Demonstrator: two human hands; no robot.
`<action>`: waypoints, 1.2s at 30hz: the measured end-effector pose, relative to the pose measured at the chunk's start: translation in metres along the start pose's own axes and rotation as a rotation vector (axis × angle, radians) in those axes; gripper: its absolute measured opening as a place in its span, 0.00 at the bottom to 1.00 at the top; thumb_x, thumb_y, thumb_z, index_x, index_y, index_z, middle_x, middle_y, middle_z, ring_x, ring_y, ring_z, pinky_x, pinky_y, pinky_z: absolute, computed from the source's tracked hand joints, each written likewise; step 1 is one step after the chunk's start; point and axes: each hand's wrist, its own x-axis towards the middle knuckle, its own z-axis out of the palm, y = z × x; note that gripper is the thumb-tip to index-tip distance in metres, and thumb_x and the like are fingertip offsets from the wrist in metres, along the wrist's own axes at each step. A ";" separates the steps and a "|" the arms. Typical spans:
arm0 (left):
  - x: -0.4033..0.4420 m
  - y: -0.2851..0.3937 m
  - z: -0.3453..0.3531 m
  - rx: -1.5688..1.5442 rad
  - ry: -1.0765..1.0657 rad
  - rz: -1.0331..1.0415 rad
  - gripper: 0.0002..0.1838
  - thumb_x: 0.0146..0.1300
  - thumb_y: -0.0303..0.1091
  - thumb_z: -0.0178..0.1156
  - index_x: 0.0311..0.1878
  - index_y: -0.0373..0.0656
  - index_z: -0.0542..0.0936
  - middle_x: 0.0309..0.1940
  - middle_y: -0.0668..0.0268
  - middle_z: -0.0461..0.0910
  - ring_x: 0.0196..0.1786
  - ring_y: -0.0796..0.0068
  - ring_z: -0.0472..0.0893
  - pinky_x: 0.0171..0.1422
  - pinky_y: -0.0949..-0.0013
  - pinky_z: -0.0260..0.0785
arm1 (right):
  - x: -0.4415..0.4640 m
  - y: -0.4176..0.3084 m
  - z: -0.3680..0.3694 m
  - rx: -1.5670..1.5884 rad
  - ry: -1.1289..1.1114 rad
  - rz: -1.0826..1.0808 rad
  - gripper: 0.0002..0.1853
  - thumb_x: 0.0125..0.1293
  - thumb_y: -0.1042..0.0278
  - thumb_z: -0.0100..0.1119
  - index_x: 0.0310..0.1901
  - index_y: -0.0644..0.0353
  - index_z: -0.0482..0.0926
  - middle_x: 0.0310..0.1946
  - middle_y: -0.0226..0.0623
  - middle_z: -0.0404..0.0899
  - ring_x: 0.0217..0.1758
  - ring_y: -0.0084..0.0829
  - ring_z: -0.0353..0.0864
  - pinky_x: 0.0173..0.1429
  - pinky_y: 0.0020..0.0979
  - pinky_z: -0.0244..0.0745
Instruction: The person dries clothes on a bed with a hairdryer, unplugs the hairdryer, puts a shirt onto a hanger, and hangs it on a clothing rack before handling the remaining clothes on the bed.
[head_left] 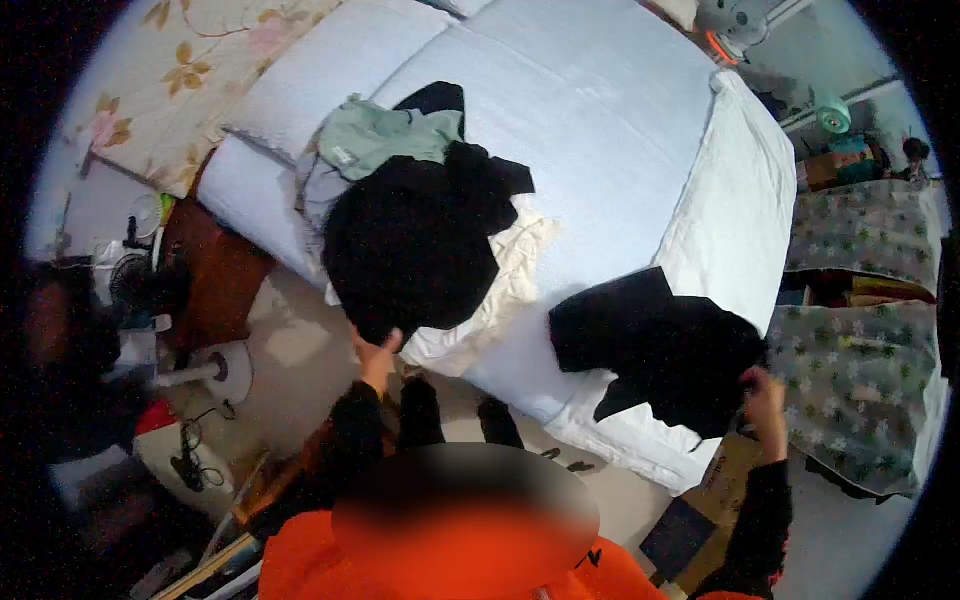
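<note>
A bunched black garment (410, 240) lies on the bed, on top of a pale green garment (385, 135) and a cream cloth (520, 265). My left hand (376, 362) is at its lower end, thumb and fingers closed on the fabric. A second black garment (665, 345) is spread over the bed's right front corner. My right hand (765, 405) grips its right edge, the fingertips partly hidden by the cloth. What kind of garment each black piece is, I cannot make out.
The bed (550, 80) has a light blue-white cover, with a white sheet (720, 190) along its right side. A patterned cloth-covered shelf (850, 370) stands right. On the left are a white fan (225, 372) and cables (195, 460). A cardboard box (725, 490) sits by my right arm.
</note>
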 end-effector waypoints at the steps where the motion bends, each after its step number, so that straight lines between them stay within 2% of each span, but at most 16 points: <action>1: 0.005 0.035 0.009 -0.106 0.064 -0.132 0.54 0.46 0.34 0.73 0.73 0.40 0.49 0.69 0.51 0.56 0.70 0.54 0.59 0.72 0.59 0.55 | -0.012 -0.002 0.029 0.040 -0.047 -0.035 0.15 0.47 0.86 0.52 0.37 0.62 0.80 0.31 0.44 0.80 0.37 0.38 0.82 0.42 0.36 0.76; 3: 0.014 0.107 0.026 -0.348 0.241 -0.373 0.47 0.48 0.31 0.71 0.71 0.39 0.55 0.67 0.54 0.62 0.67 0.57 0.64 0.70 0.61 0.58 | -0.036 -0.004 0.088 0.129 -0.084 -0.177 0.15 0.47 0.86 0.52 0.37 0.60 0.80 0.31 0.44 0.79 0.38 0.43 0.81 0.44 0.36 0.76; 4: 0.067 0.042 0.024 0.349 -0.206 0.041 0.40 0.49 0.29 0.68 0.67 0.38 0.61 0.63 0.55 0.67 0.63 0.59 0.67 0.67 0.62 0.61 | -0.046 -0.016 0.101 0.165 -0.108 -0.197 0.14 0.47 0.85 0.52 0.35 0.61 0.80 0.30 0.45 0.79 0.38 0.45 0.81 0.45 0.36 0.77; 5: 0.118 -0.020 0.022 0.893 -0.318 0.668 0.34 0.50 0.27 0.65 0.64 0.37 0.67 0.60 0.56 0.71 0.60 0.61 0.71 0.63 0.63 0.65 | -0.054 -0.038 0.094 0.192 -0.141 -0.112 0.12 0.46 0.84 0.51 0.32 0.61 0.80 0.30 0.45 0.80 0.37 0.44 0.82 0.45 0.36 0.77; 8: 0.046 0.075 0.115 0.850 -0.293 0.991 0.15 0.49 0.27 0.59 0.43 0.40 0.79 0.39 0.52 0.78 0.43 0.55 0.77 0.47 0.57 0.68 | -0.083 -0.005 0.097 0.297 0.001 0.189 0.12 0.45 0.80 0.53 0.33 0.62 0.82 0.32 0.43 0.82 0.40 0.36 0.82 0.49 0.33 0.75; 12: -0.101 0.159 0.226 0.442 -1.006 0.399 0.15 0.51 0.37 0.58 0.27 0.30 0.80 0.27 0.47 0.80 0.30 0.53 0.79 0.34 0.54 0.69 | -0.096 0.030 0.068 0.747 0.079 0.628 0.11 0.46 0.81 0.49 0.32 0.67 0.79 0.29 0.34 0.76 0.33 0.26 0.72 0.43 0.26 0.67; 13: -0.117 0.142 0.258 0.465 -1.158 0.604 0.17 0.52 0.36 0.57 0.35 0.28 0.79 0.34 0.43 0.80 0.35 0.51 0.80 0.41 0.57 0.72 | -0.100 0.057 0.072 0.616 0.168 0.471 0.10 0.47 0.79 0.50 0.32 0.67 0.78 0.30 0.33 0.76 0.32 0.26 0.71 0.41 0.26 0.66; 18: -0.100 0.113 0.269 0.063 -0.738 0.554 0.24 0.54 0.33 0.62 0.55 0.34 0.74 0.52 0.53 0.75 0.55 0.52 0.73 0.62 0.58 0.65 | -0.139 0.162 0.072 0.725 0.398 0.591 0.13 0.51 0.76 0.54 0.38 0.68 0.80 0.36 0.40 0.80 0.36 0.31 0.78 0.36 0.33 0.75; 23: 0.016 0.142 0.147 0.681 0.335 0.565 0.45 0.48 0.41 0.70 0.68 0.45 0.59 0.64 0.42 0.59 0.61 0.38 0.64 0.64 0.45 0.57 | -0.151 0.137 0.078 0.660 0.349 0.775 0.16 0.49 0.76 0.53 0.41 0.69 0.79 0.37 0.40 0.79 0.38 0.31 0.77 0.39 0.32 0.74; 25: 0.055 0.125 0.130 0.661 0.159 0.224 0.40 0.52 0.37 0.68 0.67 0.41 0.61 0.63 0.43 0.63 0.63 0.43 0.67 0.63 0.50 0.63 | -0.149 0.128 0.087 0.662 0.291 0.786 0.17 0.48 0.77 0.52 0.42 0.69 0.79 0.38 0.40 0.79 0.39 0.31 0.77 0.41 0.32 0.74; 27: 0.074 0.108 0.148 0.182 -0.195 0.355 0.29 0.51 0.33 0.65 0.58 0.37 0.73 0.50 0.47 0.77 0.52 0.52 0.78 0.54 0.58 0.71 | -0.139 0.117 0.098 0.678 0.246 0.781 0.19 0.47 0.77 0.52 0.43 0.70 0.78 0.38 0.41 0.79 0.39 0.31 0.77 0.42 0.31 0.74; 30: 0.002 0.146 0.217 0.349 -0.759 0.069 0.15 0.45 0.36 0.63 0.28 0.29 0.82 0.25 0.49 0.82 0.28 0.55 0.82 0.34 0.57 0.72 | -0.114 0.096 0.111 0.743 0.184 0.735 0.21 0.46 0.77 0.51 0.45 0.70 0.78 0.39 0.41 0.79 0.40 0.31 0.77 0.44 0.31 0.73; 31: -0.043 0.148 0.246 0.492 -0.707 0.324 0.15 0.46 0.36 0.63 0.25 0.29 0.82 0.21 0.49 0.80 0.25 0.52 0.80 0.33 0.55 0.72 | -0.105 0.091 0.109 0.757 0.162 0.711 0.22 0.45 0.78 0.51 0.46 0.70 0.77 0.39 0.41 0.79 0.41 0.31 0.77 0.45 0.31 0.73; 33: -0.093 0.101 0.301 0.177 -0.937 0.820 0.29 0.50 0.38 0.62 0.54 0.31 0.75 0.53 0.43 0.75 0.53 0.48 0.76 0.59 0.56 0.68 | -0.085 0.066 0.106 0.746 0.161 0.672 0.23 0.45 0.78 0.50 0.48 0.71 0.77 0.40 0.41 0.79 0.42 0.32 0.77 0.46 0.31 0.73; 34: -0.108 0.120 0.287 0.224 -1.014 0.688 0.35 0.54 0.37 0.61 0.64 0.35 0.65 0.64 0.44 0.64 0.65 0.48 0.66 0.70 0.57 0.57 | -0.076 0.053 0.101 0.719 0.169 0.651 0.25 0.45 0.77 0.50 0.49 0.72 0.76 0.41 0.41 0.79 0.42 0.32 0.77 0.46 0.31 0.73; 36: -0.079 0.145 0.257 0.191 -0.845 0.663 0.32 0.55 0.34 0.60 0.63 0.35 0.66 0.62 0.44 0.67 0.65 0.47 0.65 0.70 0.55 0.56 | -0.073 0.042 0.092 0.664 0.191 0.622 0.27 0.45 0.77 0.51 0.51 0.73 0.76 0.43 0.42 0.79 0.43 0.33 0.77 0.46 0.31 0.73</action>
